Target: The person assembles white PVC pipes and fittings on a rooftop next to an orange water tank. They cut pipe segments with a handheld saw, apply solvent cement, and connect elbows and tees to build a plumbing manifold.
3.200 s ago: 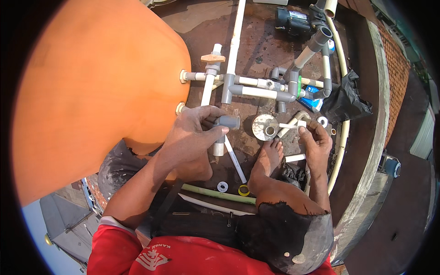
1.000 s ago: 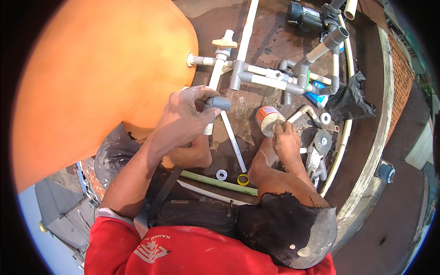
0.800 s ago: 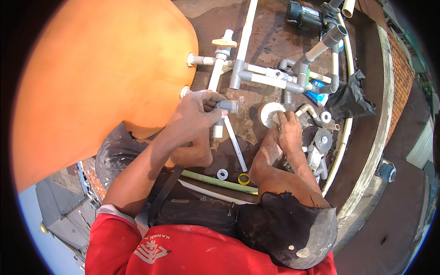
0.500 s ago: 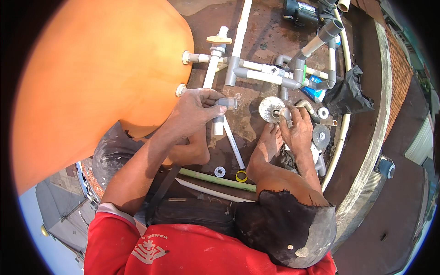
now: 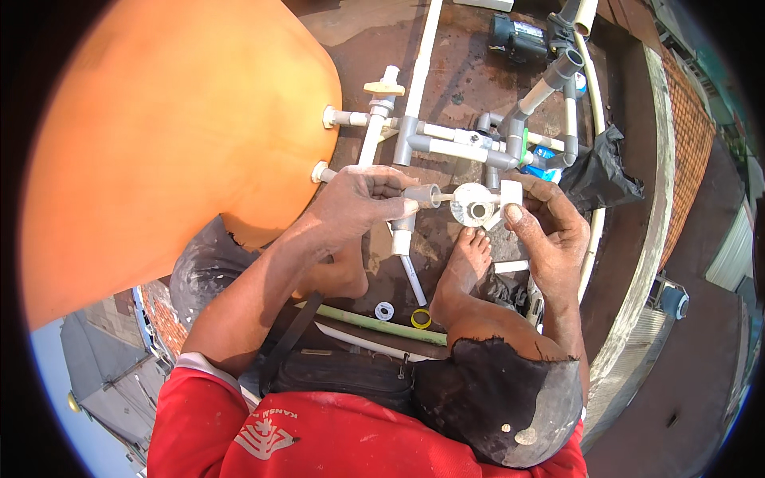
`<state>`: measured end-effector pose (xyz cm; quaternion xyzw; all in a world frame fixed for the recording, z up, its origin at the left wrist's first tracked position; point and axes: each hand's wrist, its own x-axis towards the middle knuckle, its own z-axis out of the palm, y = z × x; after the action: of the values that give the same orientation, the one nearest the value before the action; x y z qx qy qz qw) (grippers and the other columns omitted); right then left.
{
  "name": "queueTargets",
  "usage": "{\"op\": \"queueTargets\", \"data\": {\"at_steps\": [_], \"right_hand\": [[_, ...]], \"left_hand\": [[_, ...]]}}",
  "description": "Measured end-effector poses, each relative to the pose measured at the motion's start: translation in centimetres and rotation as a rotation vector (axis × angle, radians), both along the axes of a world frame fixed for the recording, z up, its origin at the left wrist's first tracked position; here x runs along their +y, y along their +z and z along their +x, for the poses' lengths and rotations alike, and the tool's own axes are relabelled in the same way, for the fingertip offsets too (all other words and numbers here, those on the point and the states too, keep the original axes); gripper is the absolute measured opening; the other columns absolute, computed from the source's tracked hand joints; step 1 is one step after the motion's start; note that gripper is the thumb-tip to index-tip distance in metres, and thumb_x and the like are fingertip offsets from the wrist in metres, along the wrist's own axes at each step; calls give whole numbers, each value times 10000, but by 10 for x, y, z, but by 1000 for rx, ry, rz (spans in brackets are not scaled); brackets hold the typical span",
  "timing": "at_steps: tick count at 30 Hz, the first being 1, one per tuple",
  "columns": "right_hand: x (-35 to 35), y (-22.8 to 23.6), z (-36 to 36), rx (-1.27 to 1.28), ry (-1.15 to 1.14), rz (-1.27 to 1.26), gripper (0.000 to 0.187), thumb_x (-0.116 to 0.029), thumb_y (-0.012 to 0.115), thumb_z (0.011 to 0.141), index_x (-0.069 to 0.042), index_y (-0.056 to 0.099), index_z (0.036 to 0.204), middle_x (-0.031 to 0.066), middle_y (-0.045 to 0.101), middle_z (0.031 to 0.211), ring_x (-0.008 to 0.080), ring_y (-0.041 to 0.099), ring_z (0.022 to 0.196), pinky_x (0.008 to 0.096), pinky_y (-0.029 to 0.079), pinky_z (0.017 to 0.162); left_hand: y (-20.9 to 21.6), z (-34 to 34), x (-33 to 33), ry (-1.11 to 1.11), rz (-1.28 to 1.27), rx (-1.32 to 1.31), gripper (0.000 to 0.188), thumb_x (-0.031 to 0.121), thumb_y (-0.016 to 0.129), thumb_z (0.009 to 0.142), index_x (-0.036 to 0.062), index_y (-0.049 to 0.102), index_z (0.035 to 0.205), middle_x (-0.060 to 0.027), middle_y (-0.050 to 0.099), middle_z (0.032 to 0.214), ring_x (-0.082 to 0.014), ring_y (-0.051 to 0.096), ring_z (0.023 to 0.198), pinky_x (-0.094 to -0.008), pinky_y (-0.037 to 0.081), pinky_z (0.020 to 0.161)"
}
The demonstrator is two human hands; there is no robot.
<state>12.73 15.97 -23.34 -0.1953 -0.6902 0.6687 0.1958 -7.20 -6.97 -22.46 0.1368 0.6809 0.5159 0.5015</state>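
Head view: gray fitting [image 5: 421, 196] over blotchy brown floor [image 5: 462, 76] by orange tank [image 5: 183, 151].

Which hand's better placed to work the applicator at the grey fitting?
Right, probably: the right hand pinches the white cap, its applicator pointing at the mouth of the grey fitting. The left hand is occupied holding that fitting.

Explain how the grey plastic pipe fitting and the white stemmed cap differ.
The grey plastic pipe fitting is tubular, its opening facing right; the white stemmed cap has a thin stem pointing left. The left hand holds the fitting; the right hand holds the cap. Both are hand-held.
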Motion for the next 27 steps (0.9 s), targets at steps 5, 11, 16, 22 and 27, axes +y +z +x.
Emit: {"op": "queueTargets", "data": {"at_steps": [5,11,16,22,27], "right_hand": [[-13,11,-11,1,41,178,407,-27,829,936,48,721,1321,101,719,1151,132,688,975,298,575,851],[-1,14,-15,132,170,434,447,-18,833,884,12,725,1317,145,708,1160,248,698,1006,371,572,856],[-4,35,-21,202,287,944,514,-20,844,789,-19,729,1290,184,698,1168,357,683,1017,443,567,847],[4,-29,15,-136,-23,810,473,-82,842,843,-18,729,1298,192,690,1167,380,689,1028,463,571,888],[-2,-124,19,-291,-2,828,449,-106,822,871,-21,714,1298,204,658,1155,409,671,1045,507,569,909]], "left_hand": [[-3,4,-2,21,24,-75,350,77,801,963,-54,725,1279,-72,783,1071,-99,711,947,-270,567,848],[1,3,-3,7,8,-21,333,98,820,956,-57,740,1240,-63,776,1013,-78,690,890,-258,549,798],[-4,-1,-5,-19,-55,101,285,92,812,949,-44,766,1195,-57,782,977,-69,686,871,-262,547,776],[3,-3,-8,12,-69,126,264,55,744,968,-38,753,1214,-51,760,1026,-105,683,933,-277,550,856],[5,-3,-8,54,-44,133,283,71,768,964,-44,768,1222,-56,774,1029,-104,692,907,-281,562,835]]}}
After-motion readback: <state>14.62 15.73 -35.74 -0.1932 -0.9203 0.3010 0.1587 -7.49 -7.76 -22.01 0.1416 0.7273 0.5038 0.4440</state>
